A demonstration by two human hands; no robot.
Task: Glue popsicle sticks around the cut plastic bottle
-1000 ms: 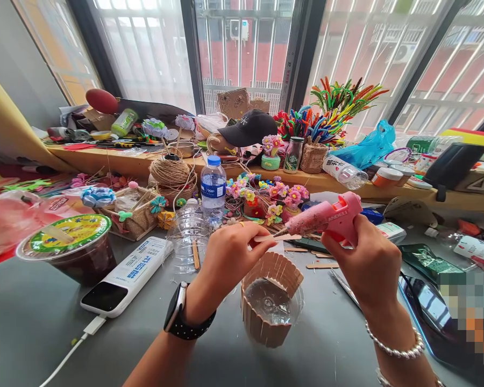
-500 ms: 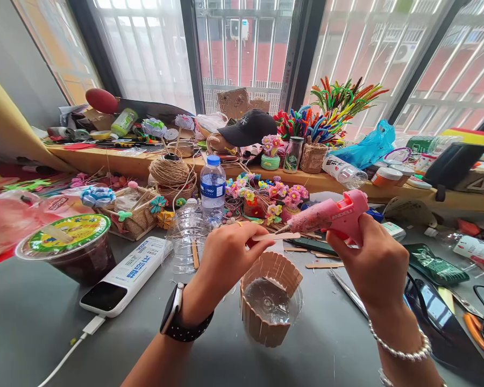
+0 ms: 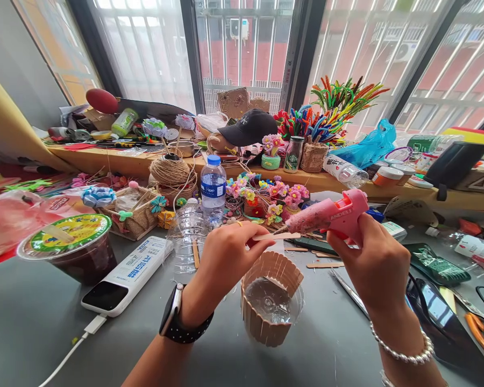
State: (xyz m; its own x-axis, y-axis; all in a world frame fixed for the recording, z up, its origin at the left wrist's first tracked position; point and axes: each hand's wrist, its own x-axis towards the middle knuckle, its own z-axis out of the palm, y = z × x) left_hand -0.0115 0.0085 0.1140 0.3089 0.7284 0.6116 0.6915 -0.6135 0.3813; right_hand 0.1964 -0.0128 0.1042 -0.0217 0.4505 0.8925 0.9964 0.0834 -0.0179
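Barely anything has shifted vs a sec ago: our right hand [image 3: 375, 263] has lifted the glue gun [image 3: 334, 212] a touch up and to the right, nozzle still on the stick [image 3: 282, 235]. Our left hand [image 3: 226, 252] has hardly budged.

Right grip is closed round the gun's handle, w/ a finger by the trigger. Left grip is a narrow pinch, thumb and fingertips on the stick's near end. It holds the stick flat in the air just above the cup [image 3: 266, 322], which sits on the table [image 3: 44, 333] btwn our wrists.

How far along, as we judge it: the cup's wall is clad w/ upright sticks round the back, left and front, so most of the ring looks done. The right side shows bare clear plastic, so we reckon a few slots are left there. We can't tell if any glue is out on the held stick yet; it's too small to see.

Spare sticks [image 3: 321, 264] lie on the table just past the cup, near the gun hand. Power bank [image 3: 129, 277] lies well off to the left.
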